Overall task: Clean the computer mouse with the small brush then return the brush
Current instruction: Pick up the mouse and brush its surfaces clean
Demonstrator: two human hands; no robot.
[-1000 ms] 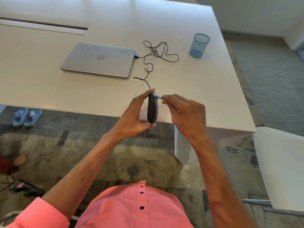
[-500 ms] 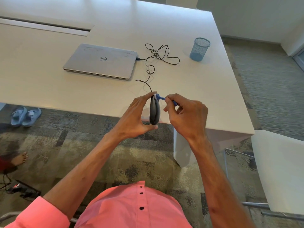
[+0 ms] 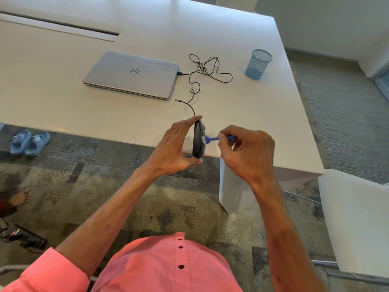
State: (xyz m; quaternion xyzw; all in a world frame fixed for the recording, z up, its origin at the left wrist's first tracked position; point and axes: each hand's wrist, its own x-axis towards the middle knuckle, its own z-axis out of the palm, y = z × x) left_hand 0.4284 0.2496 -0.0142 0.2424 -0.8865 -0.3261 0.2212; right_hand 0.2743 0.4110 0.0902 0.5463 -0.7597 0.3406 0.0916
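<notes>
Patchy grey-brown carpet [image 3: 117, 199] runs under everything, and over it stands the big white table [image 3: 88, 106], its near corner and leg just beyond my hands. To my right sits a white chair [image 3: 357, 224], pulled a little away from the table edge. On the tabletop a closed silver laptop [image 3: 132, 74] lies flat, lid logo facing up. My pink shirt [image 3: 168, 268] fills the bottom of my view, one sleeve rolled at my left forearm. Down on the floor at the left a pair of blue sandals [image 3: 29, 142] rests side by side, and nearer me a black power strip [image 3: 25, 239] lies on the carpet. A blue mesh cup [image 3: 258, 64] stands upright near the far right side of the table, well apart from the laptop. From the laptop's right edge a thin black cable [image 3: 206, 70] loops in a loose tangle across the table and runs back to the mouse. My left hand [image 3: 176, 146] holds the dark mouse [image 3: 198, 140] up on its side above the table's front edge, thumb under the bottom end and fingertips curled over the top end where the cable comes in. My right hand [image 3: 248, 152] is closed with thumb and forefinger pinching the handle of the little blue brush [image 3: 212, 139], which points left, its pale bristle end touching the mouse's right face about halfway along it.
</notes>
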